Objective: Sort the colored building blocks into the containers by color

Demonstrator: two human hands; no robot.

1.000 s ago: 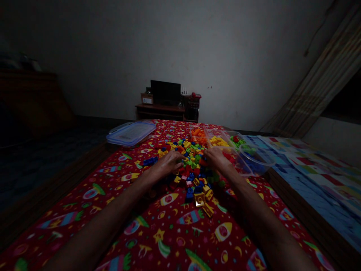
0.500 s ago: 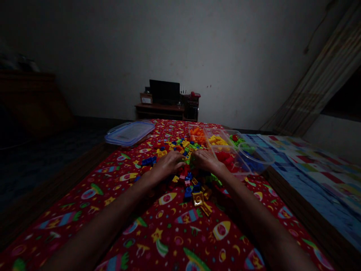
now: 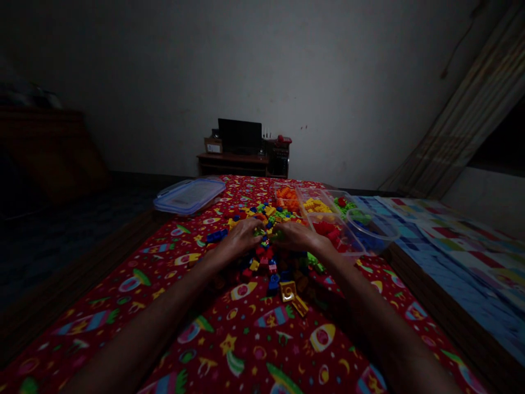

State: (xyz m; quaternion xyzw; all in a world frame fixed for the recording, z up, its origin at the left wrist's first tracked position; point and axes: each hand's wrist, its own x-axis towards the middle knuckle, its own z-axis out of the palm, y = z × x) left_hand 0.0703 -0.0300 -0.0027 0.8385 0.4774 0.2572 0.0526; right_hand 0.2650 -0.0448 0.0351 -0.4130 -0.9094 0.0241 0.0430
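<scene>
Both my hands reach into a heap of coloured toy building bricks (image 3: 262, 266) on the red patterned cloth. My left hand (image 3: 245, 234) curls over the left side of the heap, thumb and fingers bent together; a greenish patch shows at its fingertips, too dark to make out. Close to it on the right, my right hand (image 3: 294, 235) pinches what looks like a green brick (image 3: 278, 235). A blue brick (image 3: 216, 236) lies left of my left hand. Nearer to me are a yellow brick (image 3: 287, 291) with its hollow side up and a blue brick (image 3: 273, 283).
Right of the heap stands a clear divided box (image 3: 348, 253) with orange, yellow, green, red and blue bricks sorted by compartment. A round clear tub (image 3: 388, 232) sits over its right part. At the back left lies a blue-rimmed lid (image 3: 191, 197). A monitor (image 3: 240, 135) stands beyond.
My right hand has flattened and shifted slightly left and down, nearer the left hand. My left hand has barely moved. The bricks around them look much the same.
</scene>
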